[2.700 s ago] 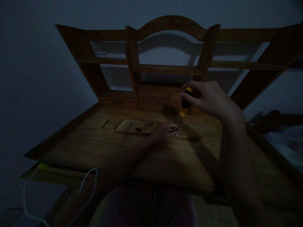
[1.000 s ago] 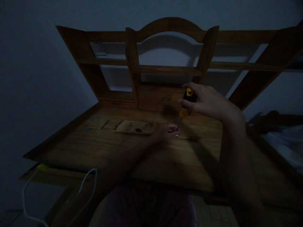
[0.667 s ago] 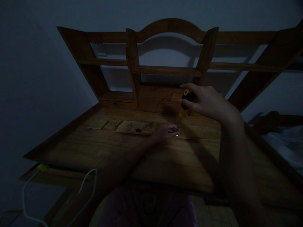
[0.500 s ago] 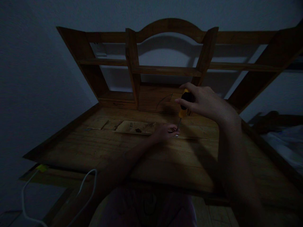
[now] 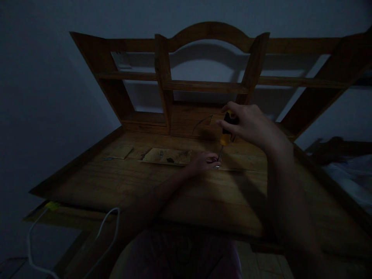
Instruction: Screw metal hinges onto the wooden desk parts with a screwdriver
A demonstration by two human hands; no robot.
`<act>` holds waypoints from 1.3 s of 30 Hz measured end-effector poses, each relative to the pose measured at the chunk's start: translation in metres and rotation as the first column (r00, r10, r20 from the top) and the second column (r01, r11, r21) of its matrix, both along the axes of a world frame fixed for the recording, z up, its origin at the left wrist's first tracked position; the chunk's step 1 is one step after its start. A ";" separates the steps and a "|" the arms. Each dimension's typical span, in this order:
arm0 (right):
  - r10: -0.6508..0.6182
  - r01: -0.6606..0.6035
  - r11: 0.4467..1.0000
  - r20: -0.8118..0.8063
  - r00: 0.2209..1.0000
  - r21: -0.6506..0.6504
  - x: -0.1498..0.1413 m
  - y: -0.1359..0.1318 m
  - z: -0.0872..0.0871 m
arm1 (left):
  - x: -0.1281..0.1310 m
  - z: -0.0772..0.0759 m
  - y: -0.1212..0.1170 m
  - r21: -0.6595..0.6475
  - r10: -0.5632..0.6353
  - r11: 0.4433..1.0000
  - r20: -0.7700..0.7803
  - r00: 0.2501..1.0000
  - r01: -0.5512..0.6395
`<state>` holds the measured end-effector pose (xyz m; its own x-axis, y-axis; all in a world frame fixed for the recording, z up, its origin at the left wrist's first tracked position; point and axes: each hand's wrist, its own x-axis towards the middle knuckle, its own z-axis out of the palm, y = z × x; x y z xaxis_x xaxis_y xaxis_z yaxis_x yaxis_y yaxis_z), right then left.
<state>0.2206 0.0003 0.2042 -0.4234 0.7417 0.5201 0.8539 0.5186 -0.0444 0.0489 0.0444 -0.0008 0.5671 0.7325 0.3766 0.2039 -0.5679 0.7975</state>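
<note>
My right hand [image 5: 247, 122] is wrapped round the handle of a yellow and black screwdriver [image 5: 225, 138], which stands nearly upright with its shaft pointing down. Low on the wooden desk top [image 5: 186, 193], my left hand [image 5: 202, 162] has its fingers pinched together at the screwdriver's tip. A tiny shiny metal piece [image 5: 217, 166] shows right by those fingertips; its kind is too small to make out. To the left of my left hand lies a flat, worn piece of board [image 5: 165, 155] with a dark spot on it.
A wooden shelf unit [image 5: 203, 86] with an arched top rises at the back of the desk. A smaller flat piece [image 5: 122, 152] and a thin metal item [image 5: 108, 158] lie at left. A white cable [image 5: 116, 221] loops over the front left edge.
The screwdriver's handle has turned slightly in my right hand, which shifted a little. My left hand stays in place at the tip.
</note>
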 end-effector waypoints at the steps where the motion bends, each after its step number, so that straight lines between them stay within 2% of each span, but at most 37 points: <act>1: -0.020 0.020 1.000 0.006 1.000 0.009 0.000 0.000 0.000 | 0.000 -0.001 0.001 -0.001 -0.002 1.000 0.001 1.000 0.002; 6: -0.095 0.095 0.994 0.002 0.995 0.055 -0.002 -0.002 -0.001 | 0.001 -0.001 0.002 -0.017 -0.016 1.000 -0.002 1.000 0.016; 12: 0.073 -0.074 0.997 -0.019 0.997 -0.022 -0.003 -0.003 0.001 | 0.001 0.001 -0.001 -0.027 0.002 1.000 0.021 1.000 -0.001; 16: 0.082 -0.083 0.996 -0.028 0.996 -0.036 0.000 -0.004 0.004 | 0.001 0.002 -0.002 -0.025 0.006 1.000 0.014 1.000 -0.006; 27: -0.075 0.075 0.997 0.003 0.997 -0.001 -0.001 -0.004 0.002 | 0.000 0.004 -0.003 0.030 0.019 0.999 -0.003 1.000 -0.019; 32: 0.031 -0.032 0.996 -0.015 0.999 -0.089 0.002 -0.010 0.009 | 0.000 0.006 -0.002 0.071 0.021 0.997 -0.032 0.999 -0.019; 36: 0.070 -0.073 0.993 -0.036 0.997 -0.093 0.006 -0.010 0.010 | -0.001 0.007 0.001 0.165 0.007 0.986 -0.026 1.000 -0.002; 39: 0.076 -0.079 0.993 -0.045 0.996 -0.085 0.006 -0.007 0.008 | -0.002 0.005 0.003 0.159 -0.016 0.987 -0.014 1.000 0.018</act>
<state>0.2265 -0.0067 0.2125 -0.4606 0.7508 0.4735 0.8077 0.5757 -0.1273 0.0473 0.0475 0.0038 0.5843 0.6544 0.4799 0.2030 -0.6905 0.6943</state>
